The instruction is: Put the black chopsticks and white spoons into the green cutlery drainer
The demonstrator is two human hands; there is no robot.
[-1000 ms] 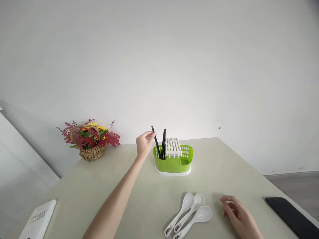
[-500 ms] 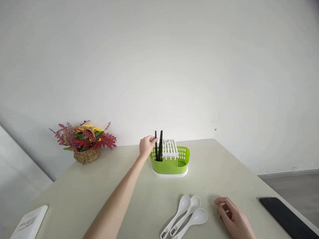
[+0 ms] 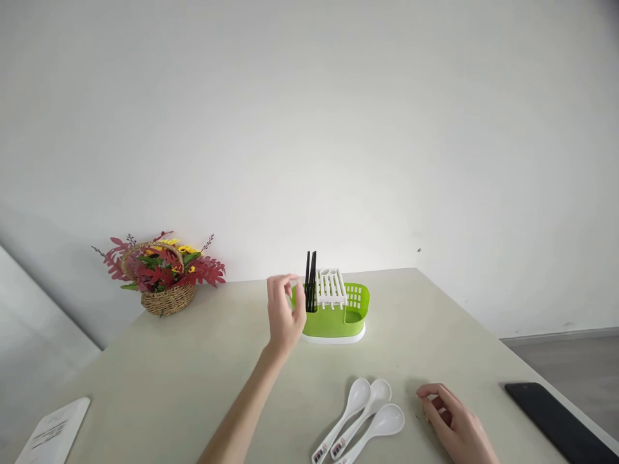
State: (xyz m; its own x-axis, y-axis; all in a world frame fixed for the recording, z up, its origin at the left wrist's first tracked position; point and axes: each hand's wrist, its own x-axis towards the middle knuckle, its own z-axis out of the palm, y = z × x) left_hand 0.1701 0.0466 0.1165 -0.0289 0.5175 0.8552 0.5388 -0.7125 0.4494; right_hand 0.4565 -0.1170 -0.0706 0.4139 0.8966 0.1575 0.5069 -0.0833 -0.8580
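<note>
My left hand is raised in front of the left end of a green plastic cutlery basket, its fingers apart and nothing held. Several black chopsticks stand upright in the basket's left part, just right of the fingertips. A slotted white rack sits across the basket's middle. Resting on the table, my right hand has its fingers curled inward with nothing visible in them. Three white spoons lie to its left, apart from it, bowls pointing away from me.
A wicker basket of artificial flowers stands at the back left, near the wall. A black phone-like slab lies by the table's right edge. A white box-like object is at the front left.
My left hand has let go of a chopstick and come back toward me, its fingers opening. That chopstick now leans closer to the others. My right hand and the spoons are unmoved.
</note>
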